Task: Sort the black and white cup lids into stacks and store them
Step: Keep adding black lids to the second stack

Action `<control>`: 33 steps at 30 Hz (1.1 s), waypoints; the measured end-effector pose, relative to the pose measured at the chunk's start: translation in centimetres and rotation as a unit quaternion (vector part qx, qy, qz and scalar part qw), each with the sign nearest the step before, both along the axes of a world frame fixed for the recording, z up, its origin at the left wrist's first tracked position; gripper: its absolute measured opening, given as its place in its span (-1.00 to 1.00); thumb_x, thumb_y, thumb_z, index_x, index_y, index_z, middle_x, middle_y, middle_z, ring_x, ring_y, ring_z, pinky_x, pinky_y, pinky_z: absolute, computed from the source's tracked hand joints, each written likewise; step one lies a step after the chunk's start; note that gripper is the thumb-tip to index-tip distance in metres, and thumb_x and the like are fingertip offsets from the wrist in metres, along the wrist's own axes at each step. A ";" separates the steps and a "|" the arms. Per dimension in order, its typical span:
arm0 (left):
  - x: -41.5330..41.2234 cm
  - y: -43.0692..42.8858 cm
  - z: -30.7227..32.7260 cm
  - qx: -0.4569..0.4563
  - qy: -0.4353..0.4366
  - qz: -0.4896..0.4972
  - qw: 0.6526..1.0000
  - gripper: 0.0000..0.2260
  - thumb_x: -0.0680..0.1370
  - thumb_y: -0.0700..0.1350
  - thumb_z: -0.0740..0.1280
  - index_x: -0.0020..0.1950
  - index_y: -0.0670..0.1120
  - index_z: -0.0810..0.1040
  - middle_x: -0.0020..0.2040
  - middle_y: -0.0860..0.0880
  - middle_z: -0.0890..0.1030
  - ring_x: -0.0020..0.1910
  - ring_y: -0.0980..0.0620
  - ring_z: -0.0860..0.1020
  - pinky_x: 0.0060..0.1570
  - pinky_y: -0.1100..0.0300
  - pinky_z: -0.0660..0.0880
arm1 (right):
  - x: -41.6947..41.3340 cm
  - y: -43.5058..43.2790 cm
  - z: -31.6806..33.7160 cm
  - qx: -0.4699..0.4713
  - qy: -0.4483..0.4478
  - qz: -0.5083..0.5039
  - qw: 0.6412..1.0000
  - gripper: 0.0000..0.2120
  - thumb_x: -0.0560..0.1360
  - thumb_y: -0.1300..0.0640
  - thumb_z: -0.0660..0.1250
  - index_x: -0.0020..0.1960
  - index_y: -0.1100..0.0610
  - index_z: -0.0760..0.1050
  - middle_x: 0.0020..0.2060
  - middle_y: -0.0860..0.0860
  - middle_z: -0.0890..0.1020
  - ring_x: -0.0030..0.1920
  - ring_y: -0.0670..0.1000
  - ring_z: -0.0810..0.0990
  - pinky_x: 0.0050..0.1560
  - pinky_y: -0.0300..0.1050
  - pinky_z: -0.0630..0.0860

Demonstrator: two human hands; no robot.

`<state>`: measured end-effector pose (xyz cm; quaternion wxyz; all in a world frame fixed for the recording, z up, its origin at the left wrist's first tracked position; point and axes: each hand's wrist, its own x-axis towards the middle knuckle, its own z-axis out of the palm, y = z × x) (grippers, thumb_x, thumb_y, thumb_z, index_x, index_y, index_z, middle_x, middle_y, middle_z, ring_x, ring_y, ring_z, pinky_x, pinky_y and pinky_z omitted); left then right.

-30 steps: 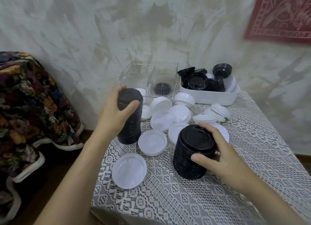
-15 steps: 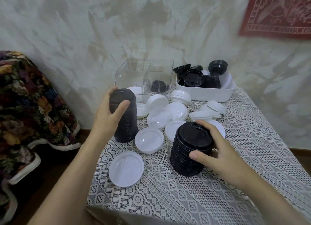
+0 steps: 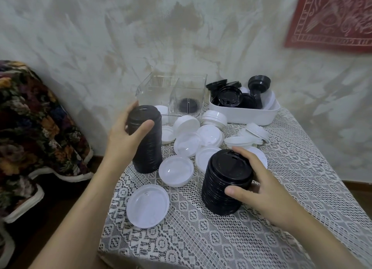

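Lacy white cloth point(image 3: 221, 238) lies under everything, beside a blotchy wall point(image 3: 80, 37). Left of the middle, the left hand point(image 3: 122, 136) wraps its fingers round a tall stack of black lids point(image 3: 149, 152), likely so it won't tip. Lower right, the right hand point(image 3: 259, 190) hugs a shorter black stack point(image 3: 221, 188) the same way. Smooth, round white lids point(image 3: 176, 173) lie loose between them. A clear box point(image 3: 173, 93) and a white tub point(image 3: 245, 115) sit at the back.
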<state>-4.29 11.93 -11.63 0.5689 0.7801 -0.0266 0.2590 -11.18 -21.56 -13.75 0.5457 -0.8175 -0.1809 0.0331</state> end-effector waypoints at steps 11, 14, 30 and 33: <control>-5.1 -5.8 2.0 0.253 -0.220 0.075 0.939 -0.78 0.62 -0.07 0.31 0.19 -0.10 0.66 0.02 0.07 0.65 -0.03 0.11 0.56 0.03 0.16 0.50 | -0.1 -0.2 0.2 -0.004 0.006 0.000 1.000 -0.21 0.29 -0.26 0.58 0.41 -0.51 0.28 0.30 -0.44 0.51 0.33 -0.32 0.50 0.38 0.00 0.51; -5.8 -9.2 0.4 0.256 -0.065 -0.089 0.960 -0.65 0.61 0.17 0.27 0.34 0.11 0.60 0.13 0.28 0.62 0.05 0.30 0.58 0.00 0.27 0.55 | 0.0 -0.7 0.1 -0.006 0.014 -0.003 1.000 -0.12 0.27 -0.28 0.59 0.45 -0.54 0.20 0.33 -0.48 0.47 0.34 -0.36 0.47 0.42 0.02 0.47; -6.5 -14.6 -2.7 0.091 0.157 -0.299 0.937 -0.35 0.49 0.37 0.36 0.55 0.39 0.23 0.43 0.34 0.49 0.43 0.32 0.43 0.44 0.05 0.41 | -0.4 -4.5 0.9 -0.050 0.044 0.000 0.998 -0.12 0.28 -0.28 0.60 0.47 -0.47 0.22 0.36 -0.33 0.52 0.41 -0.19 0.48 0.40 0.15 0.48; -6.4 -15.3 -2.4 0.101 0.158 -0.307 0.933 -0.35 0.49 0.38 0.35 0.55 0.46 0.19 0.41 0.41 0.46 0.40 0.36 0.44 0.46 0.04 0.41 | -0.5 -5.3 0.8 -0.043 0.041 0.000 0.998 -0.16 0.34 -0.39 0.51 0.52 -0.43 0.20 0.43 -0.34 0.46 0.47 -0.19 0.41 0.43 0.13 0.46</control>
